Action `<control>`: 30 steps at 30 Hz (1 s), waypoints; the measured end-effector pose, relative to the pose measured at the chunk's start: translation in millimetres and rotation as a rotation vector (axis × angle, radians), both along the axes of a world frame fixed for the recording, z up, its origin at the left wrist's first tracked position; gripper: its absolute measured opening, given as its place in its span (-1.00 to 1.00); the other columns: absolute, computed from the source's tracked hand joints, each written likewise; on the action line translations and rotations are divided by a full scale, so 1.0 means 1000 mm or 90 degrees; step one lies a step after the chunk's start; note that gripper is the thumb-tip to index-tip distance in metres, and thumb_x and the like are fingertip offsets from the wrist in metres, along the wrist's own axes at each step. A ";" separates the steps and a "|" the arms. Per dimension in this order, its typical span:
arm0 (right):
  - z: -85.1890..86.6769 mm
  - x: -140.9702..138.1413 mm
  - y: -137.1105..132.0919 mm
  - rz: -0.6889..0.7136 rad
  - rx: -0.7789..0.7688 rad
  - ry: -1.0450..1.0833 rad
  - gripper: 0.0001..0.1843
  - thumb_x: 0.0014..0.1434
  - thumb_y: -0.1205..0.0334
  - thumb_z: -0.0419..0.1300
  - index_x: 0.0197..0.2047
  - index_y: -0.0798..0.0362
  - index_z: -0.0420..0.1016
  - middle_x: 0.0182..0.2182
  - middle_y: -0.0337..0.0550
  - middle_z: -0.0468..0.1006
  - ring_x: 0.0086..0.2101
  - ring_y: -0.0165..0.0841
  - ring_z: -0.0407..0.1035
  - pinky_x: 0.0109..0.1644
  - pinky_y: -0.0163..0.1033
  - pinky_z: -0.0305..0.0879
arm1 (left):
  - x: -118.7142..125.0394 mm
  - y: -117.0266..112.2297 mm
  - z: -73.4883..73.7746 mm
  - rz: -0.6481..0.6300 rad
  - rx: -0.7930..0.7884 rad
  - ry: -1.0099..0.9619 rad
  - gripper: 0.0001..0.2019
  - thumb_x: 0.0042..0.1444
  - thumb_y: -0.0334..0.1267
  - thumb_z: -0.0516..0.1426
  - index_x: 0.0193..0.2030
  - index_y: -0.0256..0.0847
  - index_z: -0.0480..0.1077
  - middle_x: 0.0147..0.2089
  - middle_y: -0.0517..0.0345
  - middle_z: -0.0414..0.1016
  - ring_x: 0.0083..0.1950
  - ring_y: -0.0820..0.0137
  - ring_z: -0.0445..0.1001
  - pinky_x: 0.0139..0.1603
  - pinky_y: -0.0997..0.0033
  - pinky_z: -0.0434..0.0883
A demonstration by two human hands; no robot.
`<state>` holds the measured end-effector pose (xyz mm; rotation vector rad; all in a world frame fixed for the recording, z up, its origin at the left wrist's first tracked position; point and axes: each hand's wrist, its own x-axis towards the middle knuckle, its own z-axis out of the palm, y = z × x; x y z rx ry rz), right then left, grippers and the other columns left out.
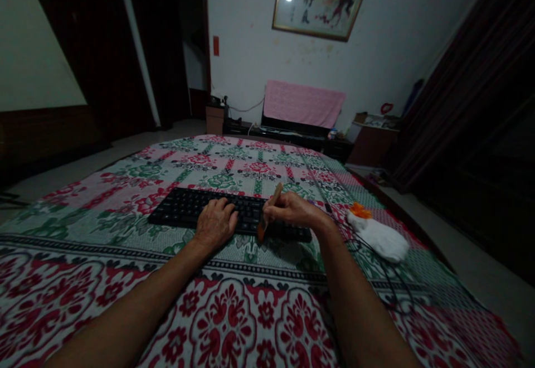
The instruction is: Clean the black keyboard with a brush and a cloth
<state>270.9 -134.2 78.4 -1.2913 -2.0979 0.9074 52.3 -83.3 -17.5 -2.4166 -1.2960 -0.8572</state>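
Note:
A black keyboard (178,206) lies on the patterned bedspread in front of me. My left hand (216,220) rests on the keyboard's middle part, palm down, fingers laid over the keys and a little curled. In my right hand (292,209) is a brush (275,194) with a light wooden handle, pinched between thumb and fingers. Its reddish-brown bristle end points down at the keyboard's near edge, right of my left hand. The right end of the keyboard is partly hidden under my right hand and wrist.
To the right, a white bundle (382,240) with an orange top lies on the bedspread (225,323), beside a loose black cable (395,284). Beyond the bed's far edge are low furniture, a pink cloth (303,103) and a framed picture (320,3) on the wall.

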 end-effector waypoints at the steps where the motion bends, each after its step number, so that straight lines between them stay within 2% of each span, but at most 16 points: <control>1: -0.001 -0.001 0.001 -0.021 0.019 0.017 -0.72 0.12 0.15 0.07 -0.41 0.16 0.50 -0.45 -0.20 0.52 -0.40 -0.40 0.38 -0.31 -0.36 0.28 | 0.000 0.000 0.000 -0.002 -0.005 -0.003 -0.75 0.14 -0.21 -0.02 -0.25 -0.22 0.45 -0.17 -0.04 0.43 -0.09 0.21 0.33 -0.10 0.20 0.31; 6: -0.013 -0.008 0.012 -0.162 0.186 0.036 -0.73 0.11 0.14 0.09 -0.36 0.14 0.53 -0.42 -0.18 0.56 -0.35 -0.35 0.43 -0.27 -0.33 0.28 | 0.001 0.000 0.003 -0.015 -0.011 -0.058 -0.76 0.13 -0.22 0.02 -0.16 -0.22 0.44 -0.07 -0.03 0.41 -0.06 0.23 0.31 -0.07 0.24 0.30; 9: -0.014 -0.017 0.013 -0.189 0.238 0.037 -0.75 0.10 0.13 0.12 -0.34 0.11 0.55 -0.40 -0.18 0.58 -0.34 -0.35 0.45 -0.26 -0.34 0.28 | 0.006 -0.004 0.013 -0.055 -0.038 -0.075 -0.74 0.11 -0.18 0.04 -0.10 -0.18 0.42 -0.16 0.03 0.43 -0.13 0.29 0.32 -0.11 0.31 0.31; 14: -0.012 -0.028 0.009 -0.173 0.253 0.011 -0.77 0.11 0.14 0.13 -0.34 0.09 0.56 -0.42 -0.18 0.59 -0.39 -0.38 0.45 -0.33 -0.38 0.26 | 0.020 -0.015 0.034 -0.111 -0.114 -0.065 -0.68 0.04 -0.15 0.10 -0.05 -0.15 0.39 -0.25 0.10 0.43 -0.17 0.32 0.35 -0.14 0.38 0.30; 17: -0.011 -0.029 0.007 -0.149 0.249 -0.016 -0.74 0.13 0.11 0.12 -0.31 0.08 0.56 -0.41 -0.17 0.59 -0.40 -0.40 0.45 -0.33 -0.38 0.25 | 0.028 -0.018 0.043 -0.088 -0.152 -0.059 -0.71 0.04 -0.21 0.06 -0.07 -0.13 0.41 -0.28 0.11 0.44 -0.19 0.33 0.38 -0.17 0.39 0.30; 22: -0.006 -0.030 0.004 -0.169 0.241 -0.067 -0.69 0.14 0.06 0.11 -0.30 0.10 0.56 -0.41 -0.13 0.58 -0.40 -0.38 0.42 -0.33 -0.36 0.23 | 0.037 -0.018 0.055 -0.074 -0.203 -0.054 -0.76 0.06 -0.26 0.01 -0.21 -0.14 0.47 -0.30 0.12 0.49 -0.24 0.36 0.42 -0.21 0.43 0.28; 26: -0.009 -0.023 0.008 -0.161 0.258 -0.045 -0.69 0.16 0.06 0.07 -0.20 0.05 0.53 -0.34 -0.20 0.58 -0.33 -0.38 0.42 -0.25 -0.35 0.26 | 0.038 -0.009 0.062 -0.052 -0.232 -0.111 -0.75 0.09 -0.21 -0.01 -0.29 -0.18 0.48 -0.33 0.10 0.53 -0.29 0.37 0.45 -0.27 0.45 0.28; 28: -0.018 -0.011 0.015 -0.234 0.295 -0.051 -0.68 0.18 0.08 0.03 -0.14 0.03 0.51 -0.25 -0.18 0.57 -0.24 -0.36 0.42 -0.16 -0.32 0.26 | 0.035 0.000 0.062 -0.015 -0.248 -0.184 -0.74 0.08 -0.17 0.01 -0.25 -0.20 0.48 -0.35 0.11 0.54 -0.32 0.38 0.46 -0.30 0.47 0.29; 30: -0.031 0.006 0.022 -0.368 0.315 -0.112 -0.69 0.17 0.15 0.03 -0.15 0.07 0.51 -0.17 -0.08 0.54 -0.15 -0.31 0.39 -0.04 -0.27 0.23 | 0.032 0.010 0.060 0.027 -0.271 -0.267 -0.72 0.04 -0.17 0.04 -0.18 -0.21 0.47 -0.33 0.11 0.55 -0.32 0.39 0.47 -0.30 0.49 0.30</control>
